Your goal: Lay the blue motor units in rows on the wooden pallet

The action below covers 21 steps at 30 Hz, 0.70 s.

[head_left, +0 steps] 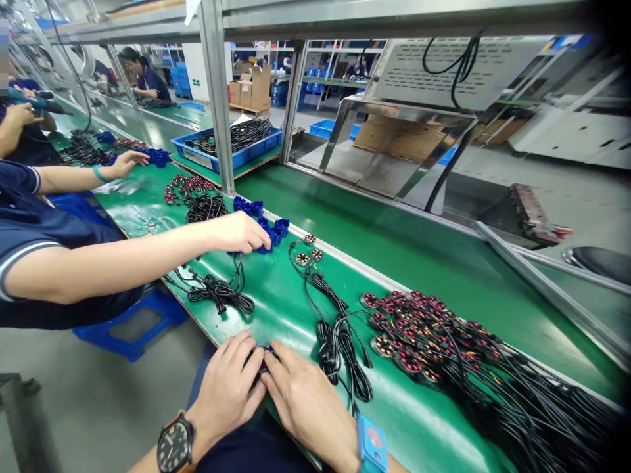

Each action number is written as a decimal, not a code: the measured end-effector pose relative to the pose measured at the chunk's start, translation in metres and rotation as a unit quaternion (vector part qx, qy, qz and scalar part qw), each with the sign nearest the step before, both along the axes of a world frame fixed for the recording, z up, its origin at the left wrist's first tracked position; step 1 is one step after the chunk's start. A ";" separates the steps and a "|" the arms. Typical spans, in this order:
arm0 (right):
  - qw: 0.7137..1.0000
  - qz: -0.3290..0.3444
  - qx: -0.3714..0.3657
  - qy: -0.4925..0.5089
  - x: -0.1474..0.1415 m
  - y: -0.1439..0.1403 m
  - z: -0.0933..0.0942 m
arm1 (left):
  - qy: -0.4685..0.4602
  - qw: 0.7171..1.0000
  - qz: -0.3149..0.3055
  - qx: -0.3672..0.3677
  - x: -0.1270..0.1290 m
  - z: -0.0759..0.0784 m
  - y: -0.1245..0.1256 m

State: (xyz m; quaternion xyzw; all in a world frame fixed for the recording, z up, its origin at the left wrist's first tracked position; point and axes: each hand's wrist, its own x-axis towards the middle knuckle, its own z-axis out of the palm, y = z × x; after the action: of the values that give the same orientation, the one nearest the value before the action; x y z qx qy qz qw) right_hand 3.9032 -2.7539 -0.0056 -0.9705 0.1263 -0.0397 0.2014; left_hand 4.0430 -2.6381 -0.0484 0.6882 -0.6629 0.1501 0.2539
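Note:
At the near edge of the green bench, my left hand and my right hand meet with fingertips closed on a small round motor part. Fingers cover most of it; a dark rim with a bit of blue shows. Beyond my right hand lie three copper-wound motor stators, wired to bundled black cables. A large pile of red and copper stators with black leads spreads to the right. My left wrist bears a watch, my right a blue band.
On the left, a co-worker's hand touches blue plastic holders. Coiled black cable lies near that arm. A metal post rises at the bench's divider, beside a blue tray of cables. A blue stool stands below.

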 end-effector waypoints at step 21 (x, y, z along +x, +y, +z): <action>0.973 -0.115 0.188 0.063 0.010 -0.021 -0.012 | -0.113 0.984 -0.050 -0.128 0.022 -0.017 -0.020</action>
State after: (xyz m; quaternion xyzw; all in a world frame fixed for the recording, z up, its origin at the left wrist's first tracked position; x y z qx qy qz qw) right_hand 3.9130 -2.7749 -0.0172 -0.8948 0.2546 0.0229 0.3660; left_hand 4.0649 -2.6586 -0.0656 0.5945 -0.6963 0.2978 0.2705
